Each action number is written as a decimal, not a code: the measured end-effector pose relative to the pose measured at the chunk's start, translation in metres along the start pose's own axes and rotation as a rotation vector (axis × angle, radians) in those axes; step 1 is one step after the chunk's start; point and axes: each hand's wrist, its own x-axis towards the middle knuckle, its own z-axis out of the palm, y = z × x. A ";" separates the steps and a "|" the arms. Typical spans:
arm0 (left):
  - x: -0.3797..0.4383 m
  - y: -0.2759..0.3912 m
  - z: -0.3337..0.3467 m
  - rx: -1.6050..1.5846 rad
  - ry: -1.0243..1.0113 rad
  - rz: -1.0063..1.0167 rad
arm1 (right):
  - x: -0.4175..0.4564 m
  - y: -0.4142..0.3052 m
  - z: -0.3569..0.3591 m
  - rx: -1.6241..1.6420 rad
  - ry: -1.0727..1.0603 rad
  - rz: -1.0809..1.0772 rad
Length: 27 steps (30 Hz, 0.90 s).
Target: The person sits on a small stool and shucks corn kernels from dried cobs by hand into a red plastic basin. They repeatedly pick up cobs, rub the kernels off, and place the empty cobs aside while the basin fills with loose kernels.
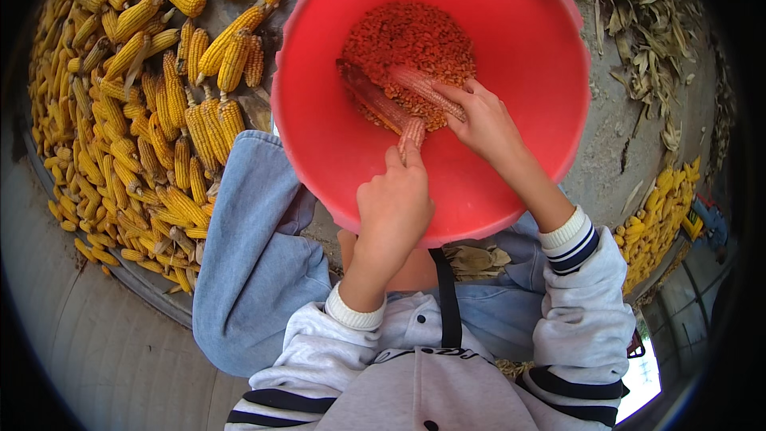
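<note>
A red plastic basin (pixel 526 72) stands between my knees, with loose corn kernels (pixel 413 36) heaped at its bottom. My left hand (pixel 398 191) grips the near end of a stripped corncob (pixel 413 131) inside the basin. In my right hand (pixel 482 117) is another mostly bare cob (pixel 425 87), slanting over the kernels. A dark, long, trough-like piece (pixel 374 96) lies in the basin between the heap and the left-hand cob; its exact kind I cannot tell. The lower ends of both cobs are partly covered by my fingers.
A large pile of yellow corn ears (pixel 137 126) spreads on the left, reaching close to my denim-covered knee (pixel 251 191). Dry husks (pixel 646 42) lie on the floor at the upper right. More yellow ears (pixel 658 209) are piled beyond my right arm.
</note>
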 end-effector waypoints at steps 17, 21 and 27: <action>0.002 -0.005 -0.002 -0.024 -0.005 -0.045 | 0.029 -0.006 0.007 -0.382 -0.059 0.060; 0.001 -0.006 -0.005 -0.060 0.024 -0.048 | 0.025 -0.013 0.002 -0.400 -0.122 0.105; 0.002 -0.007 -0.004 -0.090 0.055 -0.030 | 0.016 -0.012 -0.008 -0.400 -0.121 0.109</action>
